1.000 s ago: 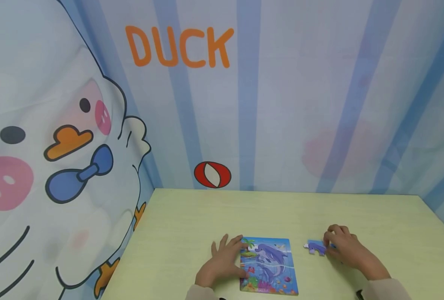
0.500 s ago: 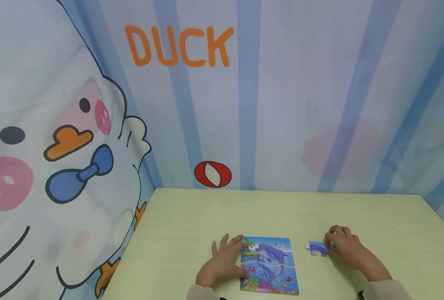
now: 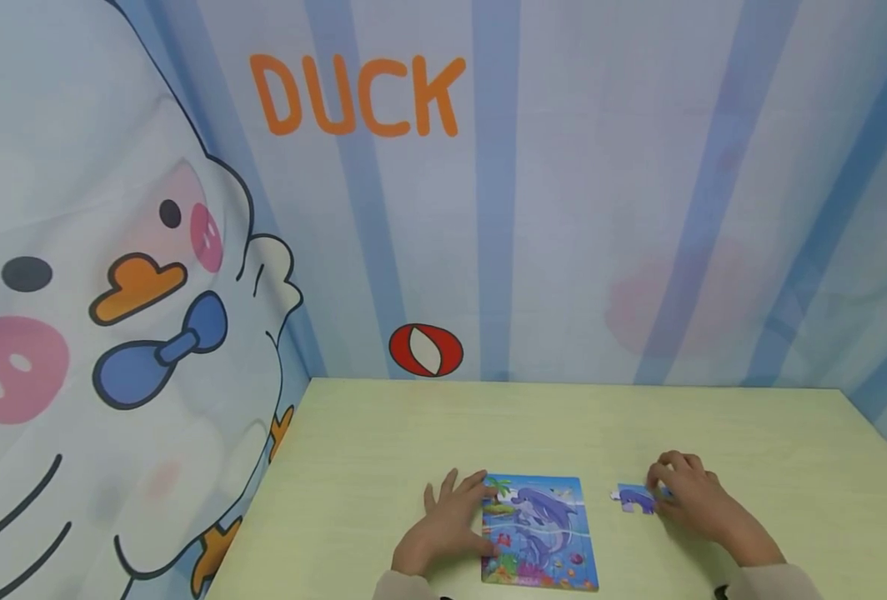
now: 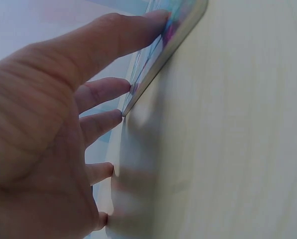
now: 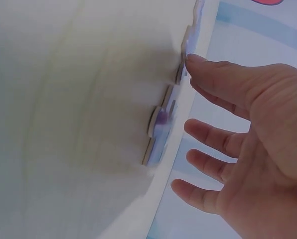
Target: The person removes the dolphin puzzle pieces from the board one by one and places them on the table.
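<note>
A square dolphin jigsaw puzzle lies flat on the table. At its left edge, my left hand spreads its fingers, with thumb and index fingertip over the picture's border. The left wrist view shows the thumb on the puzzle's surface and two fingertips at its edge. To the right, small blue and purple puzzle pieces lie flat under my right hand. In the right wrist view the thumb and index fingertip touch the pieces from above, while the other fingers hang relaxed. The hand partly hides the pieces in the head view.
The pale yellow table runs back to a striped curtain printed with the word DUCK. A large cartoon duck covers the cloth at the left.
Both hands stay almost where they were. The small pieces by my right hand have shifted very slightly right, and the dolphin puzzle keeps its place under the left fingers.
</note>
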The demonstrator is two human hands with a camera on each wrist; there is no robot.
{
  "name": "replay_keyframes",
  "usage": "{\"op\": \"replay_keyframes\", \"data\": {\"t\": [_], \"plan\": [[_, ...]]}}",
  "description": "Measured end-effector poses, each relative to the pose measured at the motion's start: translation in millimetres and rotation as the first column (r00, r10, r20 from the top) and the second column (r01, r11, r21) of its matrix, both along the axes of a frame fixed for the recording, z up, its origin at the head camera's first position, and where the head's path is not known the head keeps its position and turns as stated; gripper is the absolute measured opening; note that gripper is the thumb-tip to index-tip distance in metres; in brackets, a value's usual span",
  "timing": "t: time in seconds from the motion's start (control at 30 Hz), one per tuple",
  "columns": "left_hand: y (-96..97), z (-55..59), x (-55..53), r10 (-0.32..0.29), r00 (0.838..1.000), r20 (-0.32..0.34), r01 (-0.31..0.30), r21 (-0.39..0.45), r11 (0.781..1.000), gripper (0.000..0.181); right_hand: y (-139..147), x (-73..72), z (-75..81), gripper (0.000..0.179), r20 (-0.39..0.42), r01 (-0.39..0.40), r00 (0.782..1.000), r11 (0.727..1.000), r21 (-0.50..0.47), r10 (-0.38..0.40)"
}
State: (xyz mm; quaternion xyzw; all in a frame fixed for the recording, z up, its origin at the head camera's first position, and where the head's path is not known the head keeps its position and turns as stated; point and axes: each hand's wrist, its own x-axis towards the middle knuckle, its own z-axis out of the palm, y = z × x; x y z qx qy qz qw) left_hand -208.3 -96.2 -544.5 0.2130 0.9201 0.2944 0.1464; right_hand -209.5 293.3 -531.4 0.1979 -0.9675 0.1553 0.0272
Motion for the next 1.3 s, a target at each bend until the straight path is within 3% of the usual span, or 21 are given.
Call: {"op": "replay_keyframes", "data": {"t": [0.77,1.3], "plan": [[-1.1,3.1,-0.1,-0.005,1.000,-0.024,0.005,-0.012,1.000,0.073,-43,-5.4,13.6,0.023,-0.055,-0.075,0.996,0.994,-0.077,0.071],[-1.0,-2.1,-0.3,-0.007,0.999,-0.043,0.006,-0.012,1.000,0.074,-87,-10.2,13.4,0.018,-0.024,-0.107,0.994,0.987,-0.121,0.105]]}}
